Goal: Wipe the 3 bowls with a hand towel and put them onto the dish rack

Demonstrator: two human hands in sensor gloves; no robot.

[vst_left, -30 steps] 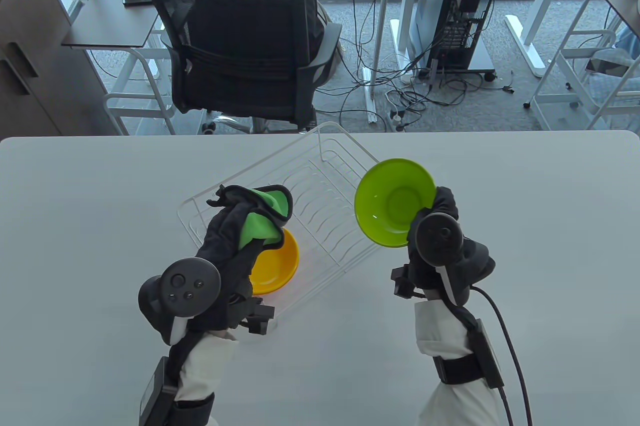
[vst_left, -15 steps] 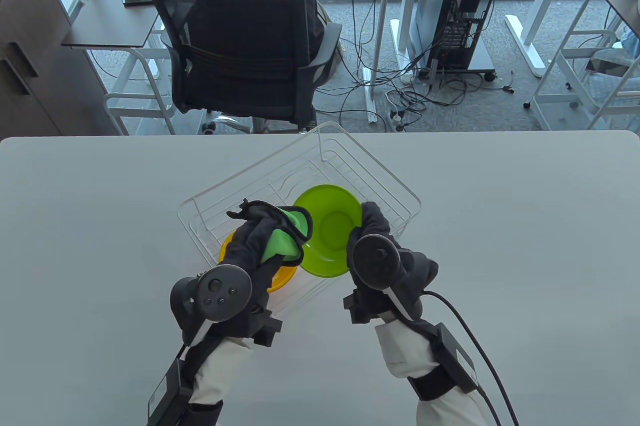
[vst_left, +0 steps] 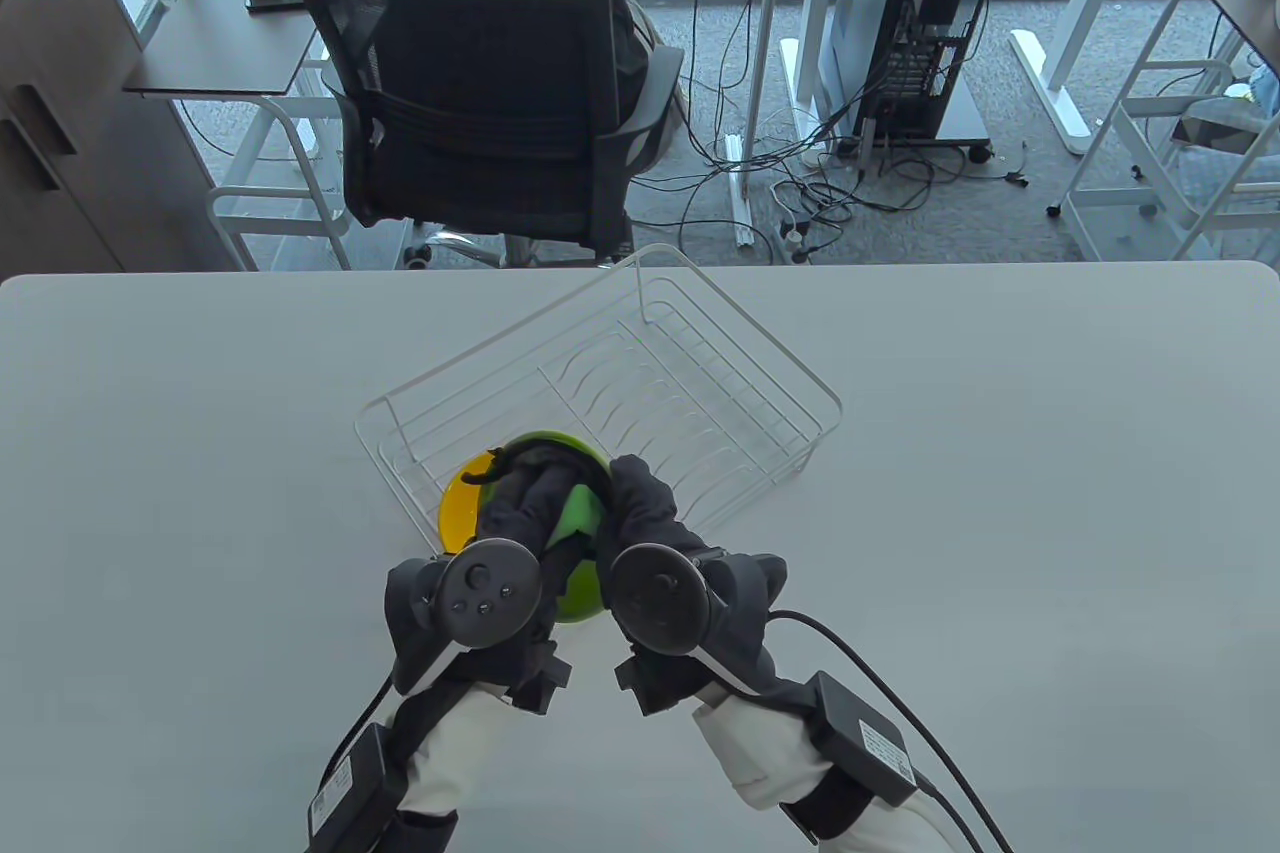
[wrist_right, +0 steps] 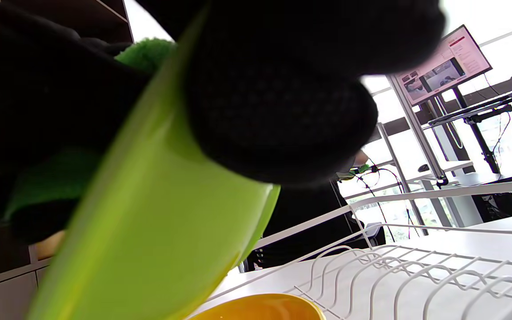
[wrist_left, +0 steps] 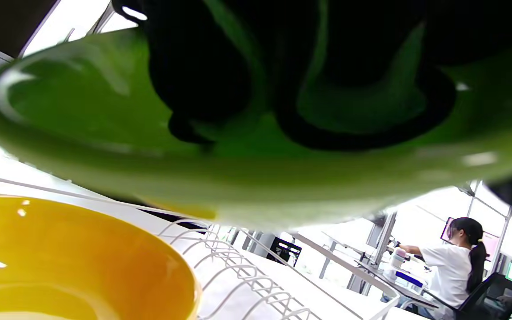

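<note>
two hands meet over the desk (vst_left: 1000,453) at 6 o'clock: right hand (vst_left: 640,533) grips the green bowl (vst_left: 548,442) by its rim, left hand (vst_left: 525,518) presses the towel (vst_left: 575,515) inside. rack (vst_left: 700,373) centre, yellow bowl (vst_left: 462,513) at its 7 o'clock end.

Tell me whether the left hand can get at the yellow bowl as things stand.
Probably not right away: the left hand grips the towel inside the green bowl, which hangs right above the yellow bowl in the rack.
</note>
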